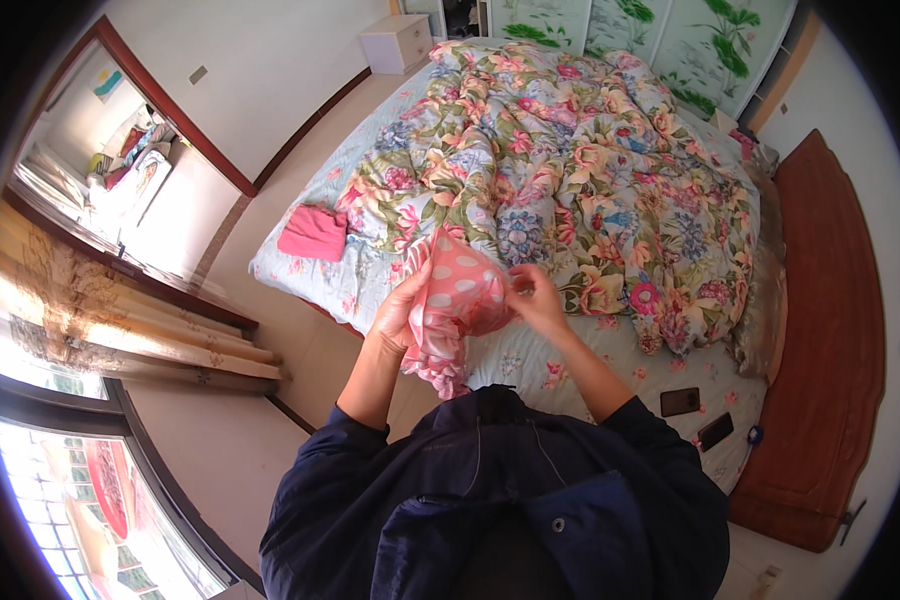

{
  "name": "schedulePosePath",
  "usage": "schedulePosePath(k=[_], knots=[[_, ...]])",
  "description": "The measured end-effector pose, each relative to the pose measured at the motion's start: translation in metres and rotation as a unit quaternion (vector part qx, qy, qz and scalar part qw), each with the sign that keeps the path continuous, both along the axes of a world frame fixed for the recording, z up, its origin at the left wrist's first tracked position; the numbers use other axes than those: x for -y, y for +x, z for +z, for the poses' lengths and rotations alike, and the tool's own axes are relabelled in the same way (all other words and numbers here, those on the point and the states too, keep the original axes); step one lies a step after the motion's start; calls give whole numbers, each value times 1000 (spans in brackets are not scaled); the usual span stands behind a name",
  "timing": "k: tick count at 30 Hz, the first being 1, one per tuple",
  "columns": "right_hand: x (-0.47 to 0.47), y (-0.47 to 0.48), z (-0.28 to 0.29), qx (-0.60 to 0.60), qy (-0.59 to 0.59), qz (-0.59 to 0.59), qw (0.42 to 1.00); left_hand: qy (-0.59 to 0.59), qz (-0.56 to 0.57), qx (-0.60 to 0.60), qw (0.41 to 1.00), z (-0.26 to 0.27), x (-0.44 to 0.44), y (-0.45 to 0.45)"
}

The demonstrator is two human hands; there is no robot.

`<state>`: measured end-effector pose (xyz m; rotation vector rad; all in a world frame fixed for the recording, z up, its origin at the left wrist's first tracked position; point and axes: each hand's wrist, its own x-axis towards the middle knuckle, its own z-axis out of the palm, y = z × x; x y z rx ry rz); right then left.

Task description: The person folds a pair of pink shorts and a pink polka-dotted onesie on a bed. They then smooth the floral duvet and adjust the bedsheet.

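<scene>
A pink garment or cloth with white polka dots [456, 285] hangs in front of me, above the near edge of the bed. My left hand [399, 309] grips its left side, thumb towards me, and a gathered, ruffled part dangles below. At the cloth's right edge, my right hand [538, 301] has its thumb and fingertips pinched on the fabric, slightly blurred. The cloth bunches between both hands, so its full shape is hidden. A folded pink-red cloth [313, 233] lies on the bed's left corner, beyond my left hand.
A rumpled floral quilt [540, 172] covers much of the bed, over a pale floral sheet [607, 349]. Two dark phones, one [679, 402] beside another [715, 431], lie near the wooden headboard [817, 360]. Left are a curtain [120, 307] and a doorway; a white bedside cabinet [396, 43] stands behind.
</scene>
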<state>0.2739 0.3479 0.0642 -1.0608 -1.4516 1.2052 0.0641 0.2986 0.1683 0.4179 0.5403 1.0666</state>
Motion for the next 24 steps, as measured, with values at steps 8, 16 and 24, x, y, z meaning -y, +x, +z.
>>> schedulePosePath(k=[8,16,24], knots=[[3,-30,-39,66,-2,-9,998,102,38,98,989,20,12,6],[-39,39,63,-188,-232,178,938,-45,61,-136,988,-44,-4,-74],[-52,51,44,-176,-310,100,929,-21,77,-122,989,-54,-2,-84]])
